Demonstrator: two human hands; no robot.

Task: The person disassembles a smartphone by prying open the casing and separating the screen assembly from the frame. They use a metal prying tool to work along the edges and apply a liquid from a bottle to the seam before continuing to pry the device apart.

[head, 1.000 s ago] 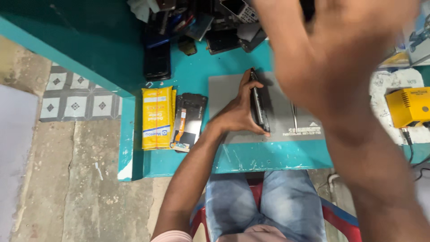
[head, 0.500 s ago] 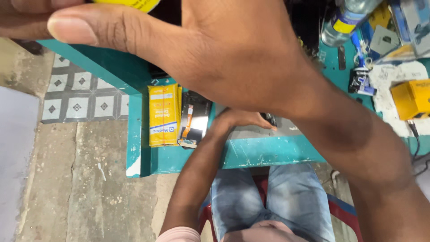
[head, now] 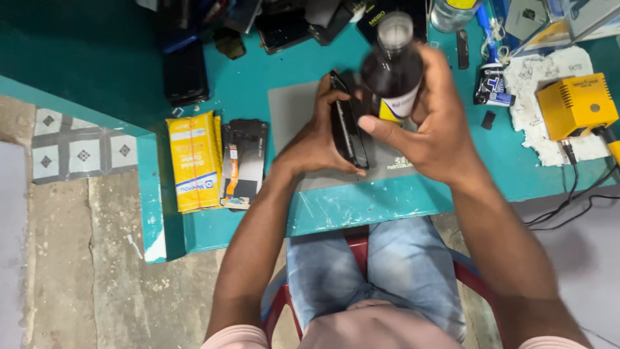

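Head view looks down on a teal tabletop [head: 245,97] with a grey work mat [head: 290,110] as its centre. On that mat the left hand [head: 316,139] is closed around a dark phone [head: 347,126], which it props on its long edge. Just above the mat's right half, the right hand [head: 433,123] grips a dark bottle [head: 392,64] with a clear cap and a yellow-and-white label, held upright beside the phone and close to touching it. Left of the mat lie a detached screen panel [head: 244,161] and a yellow packet [head: 192,161]; well to its right sits a yellow box-shaped tool [head: 571,103]. Judging from this, the bottle wants a firm grip low on its body, and the phone should stay braced on the mat so any liquid lands there.
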